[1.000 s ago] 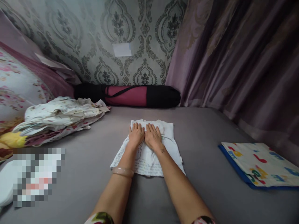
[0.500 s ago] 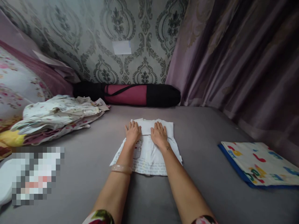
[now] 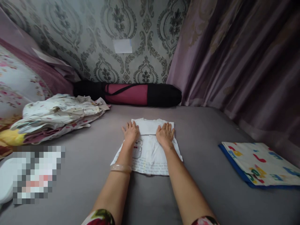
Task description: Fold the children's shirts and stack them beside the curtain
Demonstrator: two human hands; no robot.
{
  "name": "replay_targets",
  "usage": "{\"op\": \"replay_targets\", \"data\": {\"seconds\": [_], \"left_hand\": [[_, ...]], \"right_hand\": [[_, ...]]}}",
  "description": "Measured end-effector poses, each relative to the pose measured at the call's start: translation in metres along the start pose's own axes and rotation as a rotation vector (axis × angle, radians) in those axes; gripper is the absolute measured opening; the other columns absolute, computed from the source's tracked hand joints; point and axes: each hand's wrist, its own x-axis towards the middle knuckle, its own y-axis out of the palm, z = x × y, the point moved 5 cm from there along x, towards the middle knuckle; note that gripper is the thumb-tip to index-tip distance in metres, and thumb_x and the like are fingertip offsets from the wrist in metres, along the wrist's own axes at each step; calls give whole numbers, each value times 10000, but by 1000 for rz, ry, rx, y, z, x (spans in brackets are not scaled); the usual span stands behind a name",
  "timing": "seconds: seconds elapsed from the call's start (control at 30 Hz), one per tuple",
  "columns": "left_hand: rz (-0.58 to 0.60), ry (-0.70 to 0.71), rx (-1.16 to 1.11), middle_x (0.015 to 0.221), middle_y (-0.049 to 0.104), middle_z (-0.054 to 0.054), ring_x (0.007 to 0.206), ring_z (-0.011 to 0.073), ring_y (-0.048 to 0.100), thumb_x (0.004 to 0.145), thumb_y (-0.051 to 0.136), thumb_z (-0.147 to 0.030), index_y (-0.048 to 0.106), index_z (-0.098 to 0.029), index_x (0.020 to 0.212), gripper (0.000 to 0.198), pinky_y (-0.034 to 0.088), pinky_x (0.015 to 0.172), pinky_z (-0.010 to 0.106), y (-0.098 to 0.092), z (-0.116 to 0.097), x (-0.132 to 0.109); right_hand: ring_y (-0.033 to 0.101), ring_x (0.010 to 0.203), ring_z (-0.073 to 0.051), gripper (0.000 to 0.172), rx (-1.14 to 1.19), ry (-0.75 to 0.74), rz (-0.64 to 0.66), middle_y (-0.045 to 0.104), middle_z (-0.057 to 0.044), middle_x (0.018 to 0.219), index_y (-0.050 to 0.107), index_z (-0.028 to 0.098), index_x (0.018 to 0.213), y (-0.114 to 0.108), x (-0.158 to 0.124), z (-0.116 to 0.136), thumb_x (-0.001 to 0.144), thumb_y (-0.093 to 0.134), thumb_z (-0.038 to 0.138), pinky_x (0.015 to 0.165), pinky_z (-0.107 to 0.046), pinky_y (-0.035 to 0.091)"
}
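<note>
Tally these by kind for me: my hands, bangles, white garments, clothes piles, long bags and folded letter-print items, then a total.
Hands: 2, left hand and right hand
Bangle: 1
White garment: 1
Clothes pile: 1, its pieces too jumbled to count
Long bag: 1
Letter-print item: 1
Total: 7

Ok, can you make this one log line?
left grip: open, palm down, white garment, left edge | right grip: open, palm down, garment's right side | behind: long bag
</note>
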Motion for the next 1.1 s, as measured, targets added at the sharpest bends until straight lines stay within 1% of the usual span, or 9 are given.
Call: {"op": "replay_targets", "data": {"seconds": [0.3,0.43,0.5,0.57,0.67,0.73,0.83,0.97,1.1], "left_hand": [[-92,4,11,1507,363,147,1411,329,262,960,209,-309,372,-128,1439,537,168,1126,593,-1,-3,-6],[-77,19,-13,1512,348,158,1413,337,249,954,207,-307,366,-118,1438,544,155,1120,603,0,-2,-5],[-31,21,-43,1524,323,163,1422,340,224,949,223,-324,351,-119,1442,549,136,1120,608,0,1,-1],[42,24,-79,1536,293,171,1431,349,193,945,252,-378,355,-124,1431,558,116,1117,616,0,5,5],[137,60,-120,1521,318,182,1424,336,221,944,257,-459,381,-122,1395,576,146,1123,574,-7,12,10],[161,104,-130,1478,388,182,1383,296,322,947,260,-472,401,-114,1364,568,226,1122,476,-14,18,8],[168,181,-115,1409,463,179,1304,261,425,919,356,-483,457,-104,1288,538,304,1081,351,-20,28,-5],[126,329,-10,1431,417,198,1329,289,375,909,365,-499,429,-77,1294,575,266,1094,378,-20,38,-28],[132,372,23,1451,397,193,1329,297,377,908,327,-531,364,-88,1355,630,280,1081,407,-19,51,-42]], "right_hand": [[232,1412,-320,596,-16,-29,-58,361,-219,1485,404,-29,1403,7,-1,-2,969,235,344,1129,-510,131],[223,1414,-318,596,-17,-17,-34,347,-217,1493,394,-24,1410,5,-1,0,969,228,341,1132,-514,120],[180,1429,-313,617,-8,5,48,300,-214,1517,350,-30,1431,2,2,0,974,215,362,1139,-518,101],[118,1447,-302,655,14,6,189,225,-197,1550,280,-21,1463,-2,5,0,978,199,411,1148,-518,73],[59,1460,-267,695,39,-69,399,109,-158,1584,163,16,1503,-9,1,-5,974,190,466,1163,-481,53],[47,1462,-253,701,15,-139,445,69,-145,1591,119,34,1514,-15,-9,-12,972,221,467,1167,-450,65],[42,1463,-241,678,-51,-259,380,79,-132,1592,128,49,1516,-22,-34,-26,977,246,443,1169,-423,71],[79,1461,-231,654,-89,-376,299,119,-127,1587,169,59,1513,-28,-69,-37,985,219,441,1169,-417,78],[92,1460,-243,657,-115,-432,331,121,-133,1584,202,63,1508,-37,-95,-41,980,205,454,1170,-453,59]]}}
